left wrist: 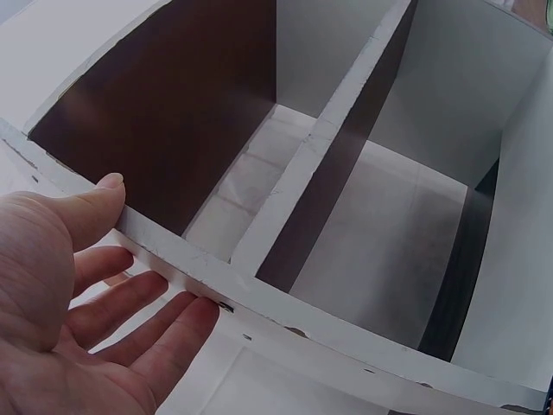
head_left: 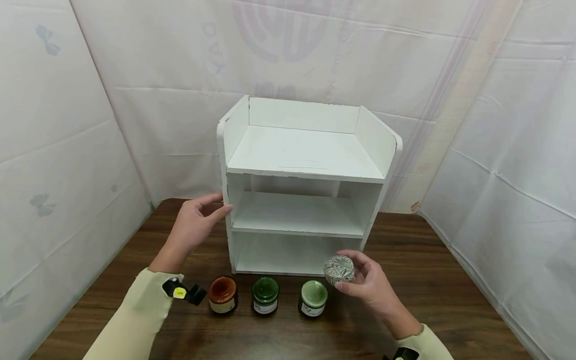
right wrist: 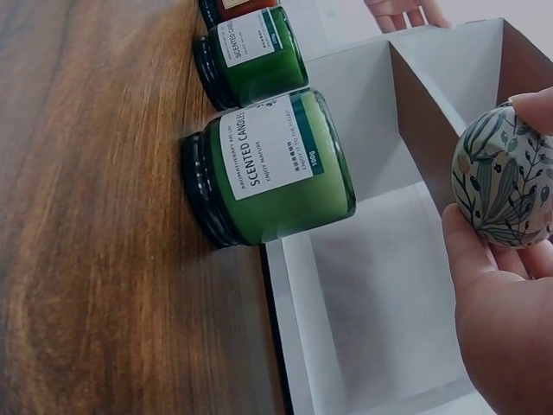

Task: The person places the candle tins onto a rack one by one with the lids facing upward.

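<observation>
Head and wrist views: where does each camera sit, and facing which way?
Head: on the head, facing forward and down at the shelf; left hand, right hand and sleeves show.
Left wrist: on that wrist, facing the shelf; left hand shows.
Right wrist: on that wrist, facing jars, tin and shelf; both hands show.
All three views share the shelf.

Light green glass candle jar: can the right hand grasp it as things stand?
Probably not: the right hand holds a round leaf-patterned container, though the light green jar stands close by, apparently unblocked.
</observation>
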Demonstrator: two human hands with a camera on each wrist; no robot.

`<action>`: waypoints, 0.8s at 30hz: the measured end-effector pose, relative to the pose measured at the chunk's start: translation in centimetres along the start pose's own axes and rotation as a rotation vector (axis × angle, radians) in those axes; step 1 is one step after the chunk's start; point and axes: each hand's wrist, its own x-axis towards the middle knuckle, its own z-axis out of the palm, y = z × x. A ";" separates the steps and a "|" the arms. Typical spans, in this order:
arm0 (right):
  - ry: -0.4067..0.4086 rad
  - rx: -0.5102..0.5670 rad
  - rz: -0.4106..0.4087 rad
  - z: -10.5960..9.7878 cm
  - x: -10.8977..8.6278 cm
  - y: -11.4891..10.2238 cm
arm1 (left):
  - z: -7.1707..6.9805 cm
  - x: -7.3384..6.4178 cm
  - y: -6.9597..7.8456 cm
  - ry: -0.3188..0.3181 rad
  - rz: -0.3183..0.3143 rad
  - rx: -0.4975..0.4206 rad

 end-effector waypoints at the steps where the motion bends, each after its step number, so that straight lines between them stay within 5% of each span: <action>1: -0.003 -0.001 -0.002 0.0 0.1 0.0 | 0.0 0.0 0.0 0.000 0.001 0.003; 24: -0.054 -0.027 -0.022 0.3 1.0 -1.5 | -0.1 -0.1 0.1 0.006 0.006 0.020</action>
